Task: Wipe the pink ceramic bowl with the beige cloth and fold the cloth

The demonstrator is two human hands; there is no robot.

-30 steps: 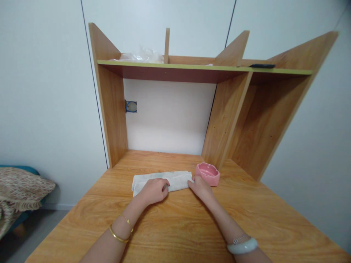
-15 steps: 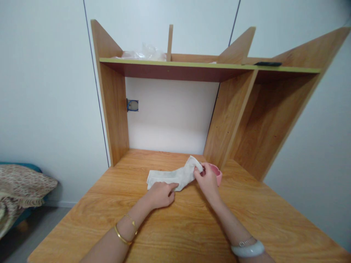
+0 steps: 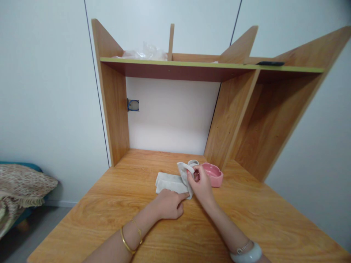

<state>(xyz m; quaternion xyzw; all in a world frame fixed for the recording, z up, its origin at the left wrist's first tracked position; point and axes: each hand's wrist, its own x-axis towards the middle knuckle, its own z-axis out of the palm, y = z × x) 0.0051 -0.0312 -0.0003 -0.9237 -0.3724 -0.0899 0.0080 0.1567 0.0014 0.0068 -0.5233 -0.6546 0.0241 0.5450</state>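
Observation:
A pale grey-white cloth [image 3: 171,182], folded into a long strip, lies on the wooden desk. My left hand [image 3: 171,204] pins it down with an outstretched index finger near the fold, the other fingers curled in. The right end of the cloth is raised and bent back to the left, pinched between the thumb and fingers of my right hand [image 3: 201,182]. Just behind that hand are a pink scalloped bowl [image 3: 216,179] and a small round whitish item [image 3: 193,162], mostly hidden by the cloth and hand.
A wooden shelf unit [image 3: 178,64] rises from the back of the desk [image 3: 137,219]. On it lie a clear plastic bag [image 3: 146,53] and a dark flat item [image 3: 270,63]. A patterned fringed blanket [image 3: 24,182] is at far left.
My right hand has moved left, folding the cloth's raised end back over. My left hand has slid right along the cloth. The bowl and the round item behind it show more now.

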